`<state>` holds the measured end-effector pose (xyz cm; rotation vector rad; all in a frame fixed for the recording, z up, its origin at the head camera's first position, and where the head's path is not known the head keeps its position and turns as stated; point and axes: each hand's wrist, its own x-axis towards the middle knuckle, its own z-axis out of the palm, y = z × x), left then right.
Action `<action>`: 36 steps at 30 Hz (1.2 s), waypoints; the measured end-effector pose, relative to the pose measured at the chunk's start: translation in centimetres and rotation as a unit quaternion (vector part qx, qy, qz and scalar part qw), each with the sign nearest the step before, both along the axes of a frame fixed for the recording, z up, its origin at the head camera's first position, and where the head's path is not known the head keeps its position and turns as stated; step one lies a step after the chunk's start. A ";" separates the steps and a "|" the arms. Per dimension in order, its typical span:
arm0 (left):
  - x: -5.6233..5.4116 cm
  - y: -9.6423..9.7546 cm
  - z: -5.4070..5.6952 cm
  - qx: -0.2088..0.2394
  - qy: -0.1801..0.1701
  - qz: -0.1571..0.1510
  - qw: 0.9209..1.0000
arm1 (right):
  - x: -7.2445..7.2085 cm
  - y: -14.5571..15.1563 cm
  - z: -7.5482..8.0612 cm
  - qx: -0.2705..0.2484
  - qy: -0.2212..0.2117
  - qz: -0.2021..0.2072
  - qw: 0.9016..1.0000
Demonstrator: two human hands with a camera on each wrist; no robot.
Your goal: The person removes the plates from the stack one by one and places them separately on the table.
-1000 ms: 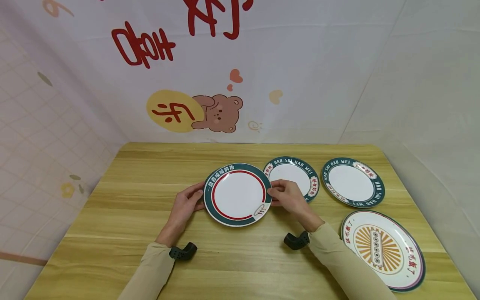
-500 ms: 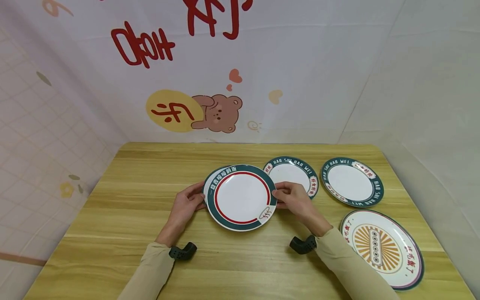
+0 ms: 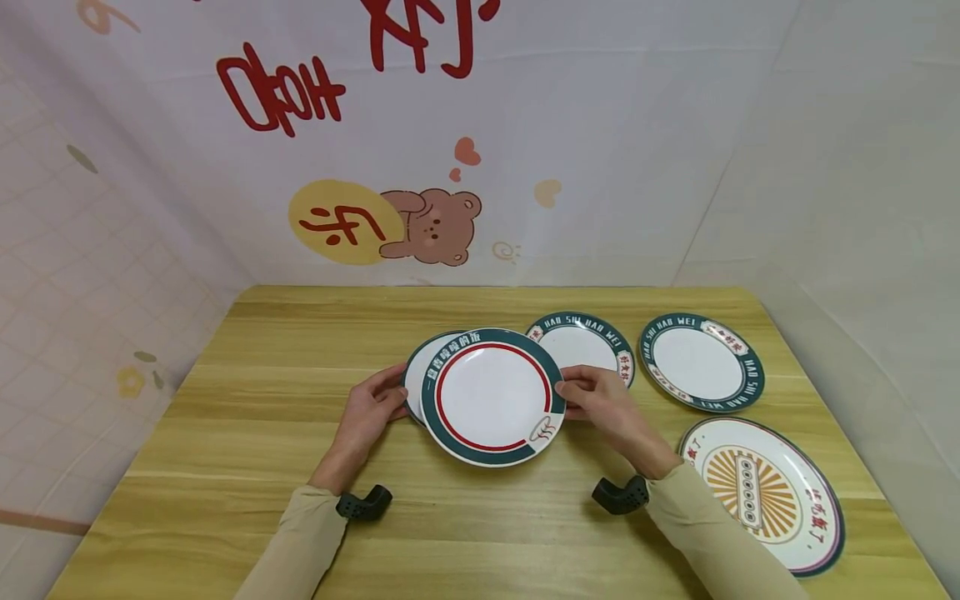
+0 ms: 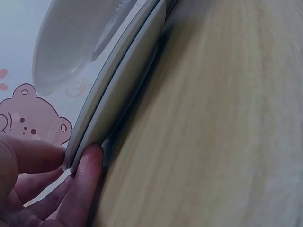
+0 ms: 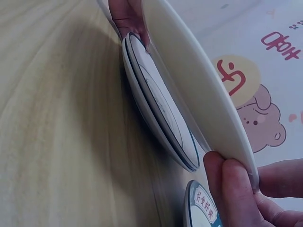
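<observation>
My right hand (image 3: 609, 406) pinches the right rim of a round white plate with a red ring and dark green border (image 3: 493, 396). In the right wrist view this plate's pale underside (image 5: 199, 80) is raised, tilted above two stacked plates (image 5: 158, 111). My left hand (image 3: 372, 406) pinches the left edge of those two plates, thumb on one side and fingers beneath, as the left wrist view shows at the stack's rims (image 4: 106, 90). From the head view, the red-ringed plate covers most of the stack; only a left strip of its upper plate (image 3: 417, 379) shows.
Behind my right hand lies a green-rimmed plate (image 3: 573, 346), partly covered. A similar plate (image 3: 701, 364) lies farther right. A larger oval plate with an orange sunburst (image 3: 806, 500) sits at the right front, under my right sleeve (image 3: 712, 525). All lie on the wooden table (image 3: 450, 533).
My right hand has moved right and slightly nearer with the red-ringed plate, sliding it off-centre and uncovering the left part of the plates beneath. My left hand has stayed put.
</observation>
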<state>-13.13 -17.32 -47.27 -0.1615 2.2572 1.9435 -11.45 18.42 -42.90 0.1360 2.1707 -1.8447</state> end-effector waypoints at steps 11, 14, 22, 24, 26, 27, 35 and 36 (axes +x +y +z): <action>0.0 -0.1 0.0 0.002 0.001 0.002 1.000 | 1.0 1.6 0.4 0.012 0.013 0.003 1.000; 0.0 -0.1 0.0 0.004 0.001 -0.001 1.000 | 1.5 2.0 0.5 0.018 0.017 0.003 1.000; 0.1 -0.2 0.3 0.026 0.005 -0.005 1.000 | 2.6 3.0 0.6 0.012 0.007 0.005 1.000; 0.1 -0.2 0.3 0.026 0.005 -0.005 1.000 | 2.8 3.2 0.6 0.011 0.005 0.008 1.000; 0.1 -0.1 0.3 0.025 0.004 -0.004 1.000 | 3.0 3.5 0.7 0.015 0.003 0.010 1.000; 0.1 -0.1 0.3 0.022 0.004 -0.004 1.000 | 3.2 3.6 0.7 0.015 0.003 0.010 1.000; 0.1 -0.1 0.1 0.016 0.003 -0.005 1.000 | 3.9 4.4 0.8 0.024 0.005 0.013 1.000; 0.1 -0.1 0.1 0.017 0.003 -0.005 1.000 | 4.0 4.5 0.8 0.023 0.004 0.012 1.000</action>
